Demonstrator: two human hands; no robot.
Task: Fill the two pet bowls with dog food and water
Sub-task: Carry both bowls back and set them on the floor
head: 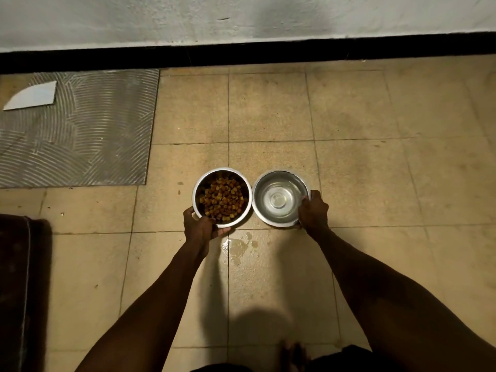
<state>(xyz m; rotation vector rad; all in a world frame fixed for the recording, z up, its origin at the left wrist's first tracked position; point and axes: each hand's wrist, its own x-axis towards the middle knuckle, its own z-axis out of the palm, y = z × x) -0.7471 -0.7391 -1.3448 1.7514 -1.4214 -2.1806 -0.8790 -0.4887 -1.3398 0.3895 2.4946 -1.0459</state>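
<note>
Food bowl: steel, holding a heap of brown dog food; left of the pair, on the tiled floor
Water bowl: steel, clear water inside; just beside the food bowl, rims about touching
Left hand: fingers curled under the food bowl's near edge, thumb at the rim, gripping it
Right hand: fingers wrapped over the water bowl's right rim, holding it
Puddle: wet patch just in front of the bowls
Mat: grey, well apart, far left
Progress: both bowls appear filled, so the task is judged all but done; what remains is letting go, and perhaps wiping the spill
</note>
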